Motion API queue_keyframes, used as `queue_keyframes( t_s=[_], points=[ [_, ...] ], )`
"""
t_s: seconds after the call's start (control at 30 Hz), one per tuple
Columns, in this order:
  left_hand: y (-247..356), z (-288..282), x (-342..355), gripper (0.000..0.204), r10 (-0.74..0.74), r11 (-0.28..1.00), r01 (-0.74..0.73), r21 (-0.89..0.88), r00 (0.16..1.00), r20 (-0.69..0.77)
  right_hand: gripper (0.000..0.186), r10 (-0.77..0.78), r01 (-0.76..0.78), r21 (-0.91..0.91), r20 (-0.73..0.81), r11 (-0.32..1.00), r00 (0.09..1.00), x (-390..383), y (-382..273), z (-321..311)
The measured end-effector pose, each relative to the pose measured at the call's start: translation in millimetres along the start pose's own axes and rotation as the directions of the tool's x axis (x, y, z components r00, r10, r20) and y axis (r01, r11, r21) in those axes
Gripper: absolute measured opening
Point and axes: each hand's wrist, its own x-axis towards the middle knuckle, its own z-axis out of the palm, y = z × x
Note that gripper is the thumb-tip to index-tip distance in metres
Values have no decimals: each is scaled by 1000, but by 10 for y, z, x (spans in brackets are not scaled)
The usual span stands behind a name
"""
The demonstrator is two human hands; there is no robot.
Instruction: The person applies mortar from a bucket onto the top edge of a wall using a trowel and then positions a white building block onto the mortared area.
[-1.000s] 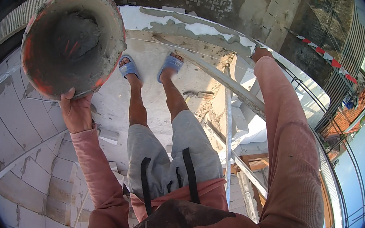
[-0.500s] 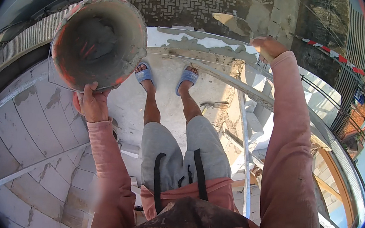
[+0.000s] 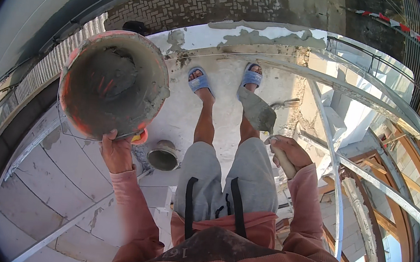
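Note:
A reddish bucket (image 3: 148, 90) tilts toward me at the upper left, grey mortar (image 3: 116, 71) lying in its bottom. My left hand (image 3: 117, 152) grips its near rim, the thumb on the edge and the other fingers partly hidden behind. A thin wire handle hangs along the bucket's left side. In front of my right thigh, my right hand (image 3: 290, 153) is closed around the pale handle of a trowel. The trowel's grey, mortar-smeared blade (image 3: 258, 113) points up and left, overlapping my right shin and slipper in view.
Beyond my feet runs a white block ledge (image 3: 252, 36) with smeared mortar. A smaller bucket (image 3: 165, 145) stands left of my legs. Right of my feet lies a hammer-like tool (image 3: 286, 103). Metal bars (image 3: 334, 83) cross the right side, near wooden frames (image 3: 391, 224).
My right hand has come back from over the ledge toward my thigh with the trowel. The bucket sits slightly lower in view, still held by my left hand. The smaller bucket now shows.

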Motion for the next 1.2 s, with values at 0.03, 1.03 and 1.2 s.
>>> queue_keyframes(
  t_s=[0.03,1.03,1.2],
  points=[
    [35,-57,-7,50,-21,999,21,29,1000,-5,30,-16,16,-16,3,1000,1000,325,170,127],
    [-119,182,60,66,-237,945,214,245,969,66,30,-485,588,731,-397,347,779,2956,-1122,-147],
    [-267,356,37,65,-282,931,247,268,954,102,34,-467,644,679,-469,352,750,2708,-892,-174]
  ],
)
